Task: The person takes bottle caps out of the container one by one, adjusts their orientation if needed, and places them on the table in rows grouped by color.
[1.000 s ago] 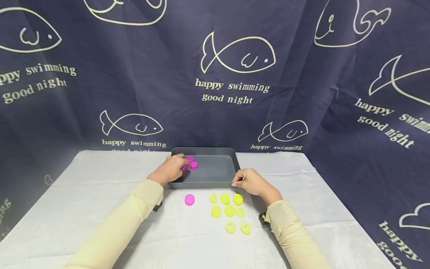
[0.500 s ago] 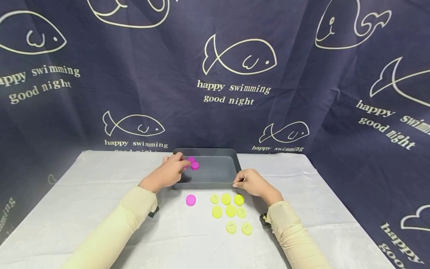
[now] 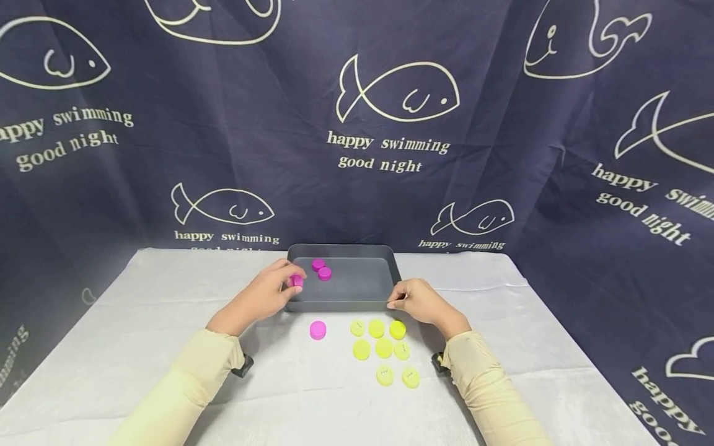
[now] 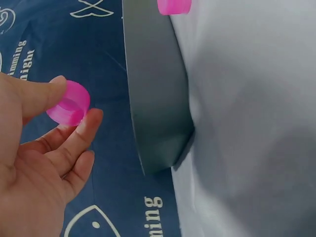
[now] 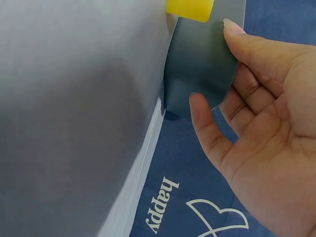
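Observation:
My left hand (image 3: 263, 291) pinches a magenta bottle cap (image 4: 70, 102) between thumb and fingertips, at the left rim of a dark grey rectangular tray (image 3: 362, 282). In the left wrist view the cap's hollow side shows, and it is above the tray wall. Two more magenta caps (image 3: 325, 273) lie close together inside the tray, toward its left. At the tray's front right corner my right hand (image 3: 421, 301) holds the wall, thumb on the near face and other fingers round the side. One magenta cap (image 3: 318, 330) lies on the cloth before the tray.
Several yellow caps (image 3: 383, 348) lie in loose rows on the white cloth (image 3: 301, 402), in front of the tray's right half. A dark blue curtain (image 3: 307, 167) with fish drawings hangs right behind the table and along its sides.
My left hand has drawn back leftward from the caps inside the tray, bringing one magenta cap to the left rim. The right hand stays at its corner.

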The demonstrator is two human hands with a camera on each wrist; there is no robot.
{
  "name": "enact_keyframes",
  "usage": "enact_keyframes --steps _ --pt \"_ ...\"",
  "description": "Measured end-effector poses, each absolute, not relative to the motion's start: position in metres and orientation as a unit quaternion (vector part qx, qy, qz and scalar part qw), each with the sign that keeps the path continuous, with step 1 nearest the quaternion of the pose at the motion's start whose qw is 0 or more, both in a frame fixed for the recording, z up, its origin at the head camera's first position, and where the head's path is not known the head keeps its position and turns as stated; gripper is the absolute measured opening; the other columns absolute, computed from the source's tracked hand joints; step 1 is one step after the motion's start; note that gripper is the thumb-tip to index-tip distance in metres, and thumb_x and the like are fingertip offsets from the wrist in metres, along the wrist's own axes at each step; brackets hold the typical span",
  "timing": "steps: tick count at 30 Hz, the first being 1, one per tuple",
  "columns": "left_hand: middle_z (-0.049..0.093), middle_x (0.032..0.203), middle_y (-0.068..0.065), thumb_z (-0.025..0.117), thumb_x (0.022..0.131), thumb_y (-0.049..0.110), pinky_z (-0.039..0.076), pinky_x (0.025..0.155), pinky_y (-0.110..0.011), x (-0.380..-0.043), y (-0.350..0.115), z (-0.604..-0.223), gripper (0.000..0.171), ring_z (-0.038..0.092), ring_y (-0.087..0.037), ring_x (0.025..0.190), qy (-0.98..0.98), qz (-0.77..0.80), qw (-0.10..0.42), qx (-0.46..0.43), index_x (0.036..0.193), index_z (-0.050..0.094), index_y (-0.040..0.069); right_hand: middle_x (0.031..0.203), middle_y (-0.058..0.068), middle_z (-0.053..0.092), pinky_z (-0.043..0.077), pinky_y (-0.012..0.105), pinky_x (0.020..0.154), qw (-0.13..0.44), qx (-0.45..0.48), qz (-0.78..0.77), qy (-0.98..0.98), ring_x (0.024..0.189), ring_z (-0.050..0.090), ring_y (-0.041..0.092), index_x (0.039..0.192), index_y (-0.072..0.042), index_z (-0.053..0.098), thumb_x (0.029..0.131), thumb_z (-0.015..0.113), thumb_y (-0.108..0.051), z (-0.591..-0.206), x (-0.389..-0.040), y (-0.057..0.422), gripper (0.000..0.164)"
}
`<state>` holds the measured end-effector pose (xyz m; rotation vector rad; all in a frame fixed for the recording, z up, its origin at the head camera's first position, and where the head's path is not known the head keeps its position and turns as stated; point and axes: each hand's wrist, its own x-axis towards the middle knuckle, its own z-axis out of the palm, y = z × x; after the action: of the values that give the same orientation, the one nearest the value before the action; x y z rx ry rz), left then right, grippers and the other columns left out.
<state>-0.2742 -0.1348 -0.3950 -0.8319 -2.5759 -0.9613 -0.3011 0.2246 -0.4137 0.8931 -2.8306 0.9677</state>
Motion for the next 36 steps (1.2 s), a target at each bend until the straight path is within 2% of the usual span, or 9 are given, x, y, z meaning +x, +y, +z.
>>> enact_keyframes --steps 7,12,20,24,29,36 --pt "0.063 0.092 0.003 0.078 0.084 0.007 0.050 0.080 -0.040 -0.265 -0.141 -0.401 0.018 0.060 -0.018 0.086 -0.876 -0.413 0.101 -0.230 0.094 0.066 0.014 0.076 -0.006 0.070 0.045 0.025 0.059 0.011 0.288 0.307 -0.907 0.067 0.054 0.010 0.079 -0.011 0.076 0.085 0.077 -0.007 -0.412 -0.301 0.225 0.007" --pt "0.061 0.082 0.003 0.083 0.080 0.010 0.048 0.076 -0.038 -0.260 -0.142 -0.402 0.023 0.058 -0.022 0.082 -0.879 -0.400 0.090 -0.245 0.084 0.061 0.015 0.076 -0.006 0.070 0.045 0.025 0.060 0.015 0.288 0.304 -0.908 0.066 0.053 0.010 0.078 -0.011 0.076 0.084 0.078 -0.007 -0.411 -0.302 0.224 0.008" --pt "0.059 0.079 0.007 0.086 0.076 0.011 0.051 0.073 -0.033 -0.256 -0.141 -0.404 0.027 0.060 -0.014 0.079 -0.897 -0.328 0.066 -0.287 0.077 0.059 0.016 0.076 -0.007 0.070 0.045 0.025 0.061 0.019 0.290 0.301 -0.908 0.067 0.054 0.010 0.078 -0.012 0.076 0.084 0.078 -0.007 -0.412 -0.302 0.224 0.008" --pt "0.055 0.076 0.008 0.087 0.073 0.012 0.050 0.070 -0.030 -0.253 -0.141 -0.407 0.028 0.056 -0.010 0.075 -0.908 -0.283 0.048 -0.304 0.075 0.060 0.016 0.076 -0.007 0.070 0.045 0.025 0.060 0.020 0.290 0.302 -0.908 0.067 0.054 0.009 0.078 -0.012 0.076 0.084 0.078 -0.007 -0.412 -0.301 0.223 0.008" --pt "0.049 0.073 0.007 0.089 0.070 0.012 0.043 0.062 -0.024 -0.252 -0.140 -0.413 0.030 0.046 -0.007 0.068 -0.919 -0.236 0.033 -0.315 0.072 0.059 0.016 0.075 -0.006 0.070 0.044 0.025 0.059 0.014 0.286 0.303 -0.909 0.066 0.053 0.009 0.078 -0.011 0.076 0.084 0.078 -0.007 -0.412 -0.300 0.223 0.008" --pt "0.050 0.072 0.009 0.090 0.069 0.014 0.043 0.061 -0.023 -0.250 -0.138 -0.417 0.032 0.045 -0.005 0.068 -0.921 -0.199 0.031 -0.334 0.069 0.058 0.017 0.075 -0.006 0.070 0.044 0.025 0.059 0.010 0.281 0.301 -0.911 0.066 0.053 0.010 0.079 -0.011 0.076 0.085 0.077 -0.006 -0.410 -0.297 0.222 0.008"
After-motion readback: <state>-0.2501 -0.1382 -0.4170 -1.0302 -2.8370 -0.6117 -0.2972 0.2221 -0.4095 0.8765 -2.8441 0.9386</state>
